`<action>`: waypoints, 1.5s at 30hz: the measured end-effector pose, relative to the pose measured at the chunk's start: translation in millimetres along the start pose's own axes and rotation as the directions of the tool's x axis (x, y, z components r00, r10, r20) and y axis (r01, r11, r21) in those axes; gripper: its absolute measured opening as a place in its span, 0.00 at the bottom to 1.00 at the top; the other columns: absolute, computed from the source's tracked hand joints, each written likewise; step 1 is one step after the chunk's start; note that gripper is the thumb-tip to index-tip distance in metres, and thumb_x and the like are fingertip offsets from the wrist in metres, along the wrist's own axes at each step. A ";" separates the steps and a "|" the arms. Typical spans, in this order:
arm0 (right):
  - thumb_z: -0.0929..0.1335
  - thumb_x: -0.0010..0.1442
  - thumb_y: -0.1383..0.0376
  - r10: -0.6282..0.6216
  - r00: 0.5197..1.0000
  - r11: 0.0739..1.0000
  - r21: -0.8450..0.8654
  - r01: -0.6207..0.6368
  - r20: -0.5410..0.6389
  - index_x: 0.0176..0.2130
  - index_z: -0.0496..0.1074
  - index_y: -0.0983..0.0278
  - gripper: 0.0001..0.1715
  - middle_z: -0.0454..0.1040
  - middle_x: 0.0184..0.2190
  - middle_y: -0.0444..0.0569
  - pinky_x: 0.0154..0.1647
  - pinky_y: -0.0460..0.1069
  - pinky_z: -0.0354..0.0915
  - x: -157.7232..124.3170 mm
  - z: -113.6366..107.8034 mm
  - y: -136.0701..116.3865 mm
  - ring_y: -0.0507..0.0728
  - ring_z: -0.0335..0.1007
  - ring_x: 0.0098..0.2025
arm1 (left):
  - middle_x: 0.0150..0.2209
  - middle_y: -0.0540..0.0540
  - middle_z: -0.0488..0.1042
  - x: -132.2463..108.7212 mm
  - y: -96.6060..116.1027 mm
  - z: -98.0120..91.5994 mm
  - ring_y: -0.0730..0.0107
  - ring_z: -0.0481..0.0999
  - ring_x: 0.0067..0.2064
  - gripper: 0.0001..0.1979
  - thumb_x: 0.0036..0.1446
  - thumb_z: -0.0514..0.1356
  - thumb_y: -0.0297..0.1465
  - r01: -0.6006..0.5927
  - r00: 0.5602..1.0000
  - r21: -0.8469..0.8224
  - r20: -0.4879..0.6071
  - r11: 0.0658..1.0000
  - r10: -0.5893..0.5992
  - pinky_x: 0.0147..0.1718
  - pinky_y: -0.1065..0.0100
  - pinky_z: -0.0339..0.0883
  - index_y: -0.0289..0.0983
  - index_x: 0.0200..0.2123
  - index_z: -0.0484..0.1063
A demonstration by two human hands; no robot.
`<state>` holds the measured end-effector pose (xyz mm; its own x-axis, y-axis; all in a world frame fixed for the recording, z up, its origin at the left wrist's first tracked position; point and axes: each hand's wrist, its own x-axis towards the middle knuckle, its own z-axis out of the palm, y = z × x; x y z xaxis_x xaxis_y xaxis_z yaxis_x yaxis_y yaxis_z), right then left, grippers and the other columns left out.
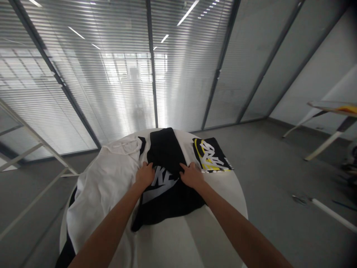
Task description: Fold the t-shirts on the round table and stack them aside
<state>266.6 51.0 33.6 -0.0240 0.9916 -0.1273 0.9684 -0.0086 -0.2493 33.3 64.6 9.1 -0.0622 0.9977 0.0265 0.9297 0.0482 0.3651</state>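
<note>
A black T-shirt with a grey-white logo print (167,201) lies on the round white table (223,190), its far part a long narrow panel. My left hand (145,175) pinches the cloth at the left of the printed letters. On the opposite side my right hand (192,175) is closed on the same shirt, level with the left. To the right is a folded black garment with white and yellow lettering (213,154), apart from the right hand. A rumpled white garment (103,182) covers the table's left side, partly behind my left forearm.
Past the table stands a glass partition with blinds (184,82). A white metal frame (41,141) is at the left. Another table (331,108) stands at the far right, and a white bar (331,214) shows over the grey floor (267,160).
</note>
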 end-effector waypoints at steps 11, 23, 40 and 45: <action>0.63 0.60 0.44 -0.006 0.984 0.995 -0.100 -0.012 -0.180 0.63 0.60 0.62 0.40 0.65 0.54 0.62 0.52 0.63 0.58 -17.4 -0.8 12.8 0.71 0.62 0.56 | 0.61 0.36 0.63 -36.8 2.4 -13.8 0.51 0.62 0.61 0.22 0.60 0.54 0.31 -0.320 0.938 0.151 -0.091 0.935 0.335 0.58 0.53 0.58 0.39 0.58 0.67; 0.58 0.62 0.42 -0.157 0.943 0.969 -0.230 0.090 -0.294 0.68 0.54 0.60 0.43 0.50 0.69 0.58 0.65 0.68 0.33 -59.5 43.0 1.6 0.72 0.36 0.70 | 0.65 0.39 0.59 -90.9 -8.9 15.6 0.50 0.56 0.67 0.27 0.63 0.53 0.39 -0.382 0.912 0.287 -0.038 0.878 0.409 0.62 0.43 0.50 0.45 0.65 0.58; 0.65 0.60 0.53 -0.221 0.970 0.965 -0.167 0.202 -0.103 0.68 0.52 0.59 0.42 0.55 0.66 0.56 0.64 0.64 0.42 -87.9 7.3 25.9 0.67 0.47 0.67 | 0.69 0.43 0.52 -100.0 -25.4 -4.0 0.49 0.47 0.69 0.28 0.62 0.53 0.42 -0.487 0.871 0.150 0.009 0.860 0.492 0.64 0.42 0.42 0.47 0.65 0.58; 0.65 0.61 0.54 -0.133 0.979 0.977 -0.187 0.103 -0.155 0.66 0.57 0.62 0.37 0.60 0.62 0.60 0.60 0.62 0.50 -89.0 -3.2 38.9 0.67 0.56 0.62 | 0.70 0.44 0.48 -99.8 -22.4 -3.6 0.53 0.45 0.70 0.30 0.62 0.53 0.41 -0.601 0.798 0.036 0.066 0.798 0.599 0.66 0.48 0.45 0.47 0.67 0.55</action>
<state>307.1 -37.2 38.2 -0.1134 0.9919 0.0572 0.9901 0.1176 -0.0770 17.5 -36.2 1.6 0.5309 0.8285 0.1778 0.7924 -0.5598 0.2423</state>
